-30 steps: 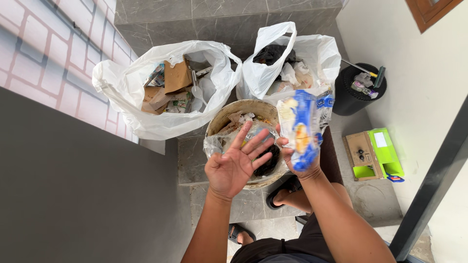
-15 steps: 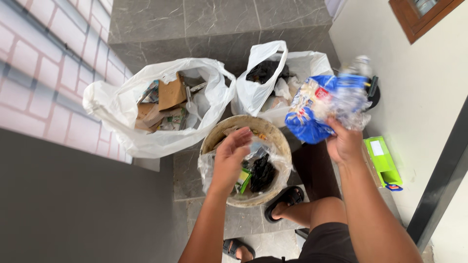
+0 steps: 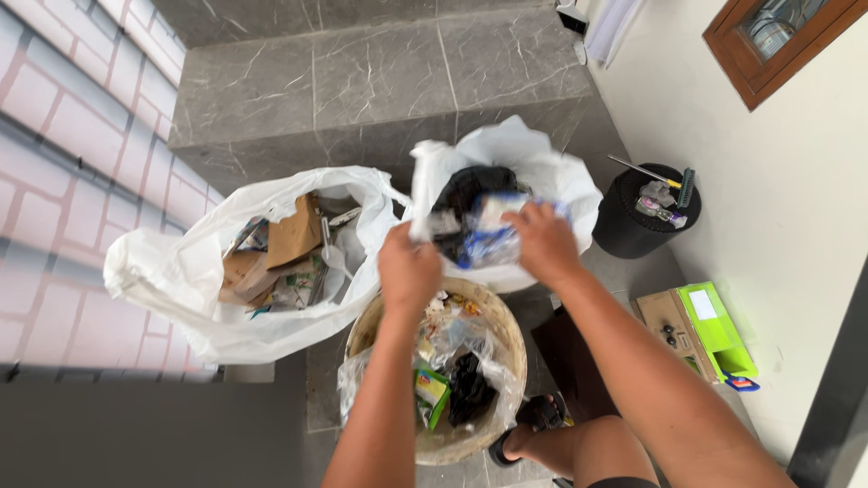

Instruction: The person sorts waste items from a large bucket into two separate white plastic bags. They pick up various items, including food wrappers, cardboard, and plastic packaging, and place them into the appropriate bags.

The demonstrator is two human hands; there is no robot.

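Head view, looking down: both forearms extend forward over a round bin (image 3: 506, 330) lined with clear plastic and holding mixed rubbish. Right hand (image 3: 542, 242) is at the mouth of the right-hand white bag (image 3: 551, 181), fingers closed on a blue and white plastic wrapper (image 3: 488, 237); the wrapper sits just inside the bag opening, against dark material already in the bag. Left hand (image 3: 409, 269) is raised beside the same bag, fingers curled together around the bag's white handle strip (image 3: 421, 194), which stands upright from the rim. A second white bag (image 3: 172, 280), to the left, lies open and contains brown cardboard pieces (image 3: 291, 233) and paper scraps; it touches the bin's left side. A black round container (image 3: 633, 217) with small tools resting on top stands right of the right-hand bag, near the wall. A cardboard box with a green flap (image 3: 701, 330) lies on the floor further right. Grey stone steps (image 3: 362, 81) run behind both bags. One sandalled foot (image 3: 533, 420) shows below the bin.
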